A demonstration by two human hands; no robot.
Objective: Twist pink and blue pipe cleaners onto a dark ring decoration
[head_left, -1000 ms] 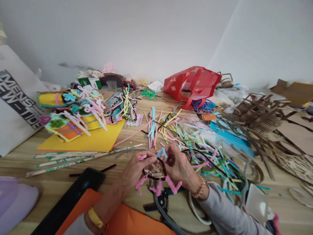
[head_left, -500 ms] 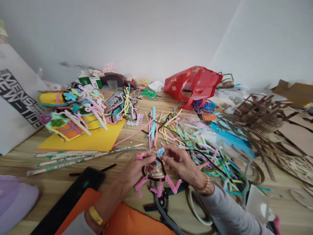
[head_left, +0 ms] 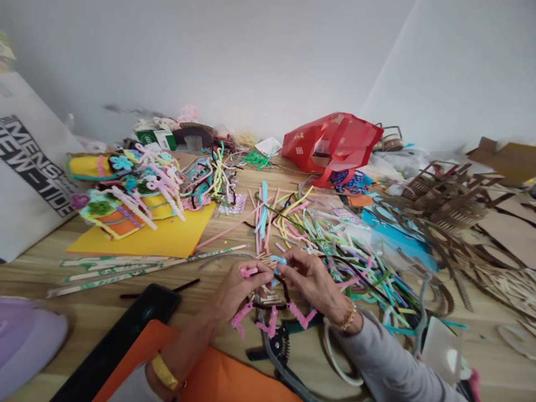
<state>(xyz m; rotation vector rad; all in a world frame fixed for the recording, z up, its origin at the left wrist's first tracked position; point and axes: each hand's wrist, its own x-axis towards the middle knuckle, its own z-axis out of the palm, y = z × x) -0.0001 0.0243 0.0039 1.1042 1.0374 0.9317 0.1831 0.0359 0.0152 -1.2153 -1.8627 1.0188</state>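
Between my hands hangs a dark brown pipe cleaner ring (head_left: 286,290) with pink zigzag pipe cleaner pieces (head_left: 273,322) dangling from its lower side. My left hand (head_left: 242,287) is closed, pinching the ring at its upper left, and a pink bit (head_left: 248,272) sticks out over its fingers. My right hand (head_left: 309,277) is closed on a short light blue pipe cleaner (head_left: 278,261) at the top of the ring. Fingertips of both hands almost meet there. Short wooden sticks (head_left: 268,300) lie on the table behind the ring.
Loose coloured pipe cleaners (head_left: 364,268) spread to the right. Pliers (head_left: 276,346) lie just below my hands, by an orange sheet (head_left: 226,379) and a black phone-like slab (head_left: 125,335). Decorated small baskets (head_left: 121,206) stand left on yellow paper (head_left: 184,240). A red bag (head_left: 305,151) lies behind.
The light blue pipe cleaner, upright before, now bends over toward my right fingers. My right hand has shifted slightly, and the ring's right side has swung a little rightward.
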